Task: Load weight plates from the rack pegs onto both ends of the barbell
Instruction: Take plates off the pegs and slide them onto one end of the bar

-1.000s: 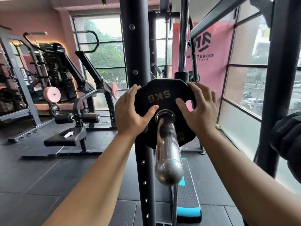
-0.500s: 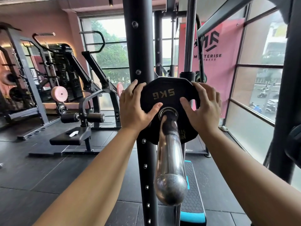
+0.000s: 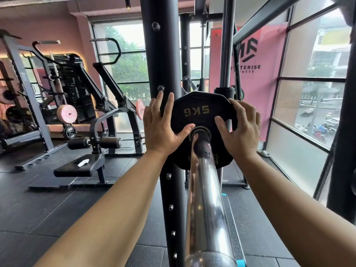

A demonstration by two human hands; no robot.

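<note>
A black weight plate (image 3: 200,112) marked 5KG sits on the chrome barbell sleeve (image 3: 204,199), which runs from the bottom of the view away from me. My left hand (image 3: 160,128) is at the plate's left edge, its fingers straight and pointing up, its thumb pressed on the plate's face beside the hole. My right hand (image 3: 240,128) holds the right side, fingers curled over the rim and thumb on the face. The plate's lower part is hidden behind the sleeve.
A black rack upright (image 3: 163,54) with bolt holes stands just left of the sleeve. A blue-edged step platform (image 3: 231,224) lies on the floor below. A padded machine (image 3: 81,166) and pink plates (image 3: 66,113) stand at the left. Windows line the right.
The plate has slid farther along the sleeve away from me, with both hands on it. My left fingers have straightened from curling over the rim.
</note>
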